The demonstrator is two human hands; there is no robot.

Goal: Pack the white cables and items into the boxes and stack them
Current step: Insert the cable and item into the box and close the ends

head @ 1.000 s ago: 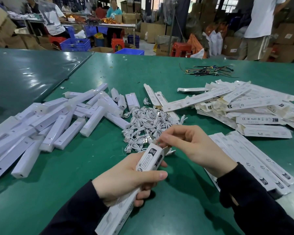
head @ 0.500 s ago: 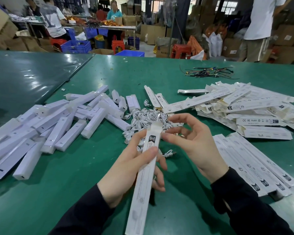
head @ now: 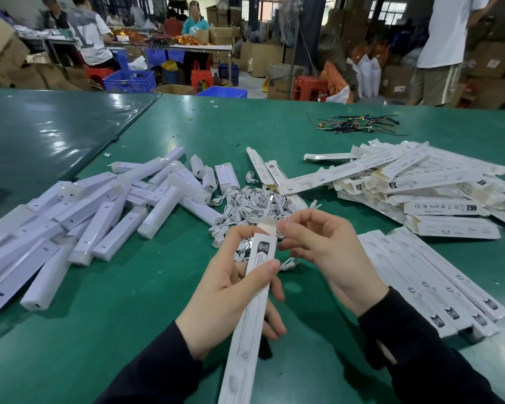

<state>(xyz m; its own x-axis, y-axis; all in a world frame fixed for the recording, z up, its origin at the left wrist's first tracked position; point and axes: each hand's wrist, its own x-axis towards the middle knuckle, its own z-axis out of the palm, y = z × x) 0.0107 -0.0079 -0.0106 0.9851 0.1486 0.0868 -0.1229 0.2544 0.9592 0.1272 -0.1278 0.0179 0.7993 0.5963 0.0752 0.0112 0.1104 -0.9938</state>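
My left hand (head: 231, 298) grips a long white box (head: 250, 322) that points away from me, thumb across its printed face. My right hand (head: 324, 252) pinches the flap at the box's top end (head: 267, 223). Just beyond lies a heap of coiled white cables (head: 254, 208). White light bars in plastic sleeves (head: 99, 217) are piled at the left. Flat, unfolded boxes (head: 426, 185) are heaped at the right, and a row of filled boxes (head: 438, 284) lies side by side beside my right wrist.
A bundle of dark and coloured wires (head: 359, 123) lies far back on the green table (head: 146, 293). A darker table (head: 41, 132) adjoins at the left. People, cardboard cartons and blue crates fill the room behind.
The box has swung from slanting sideways to pointing away from me. My right hand has moved up to the box's top flap and now pinches it.
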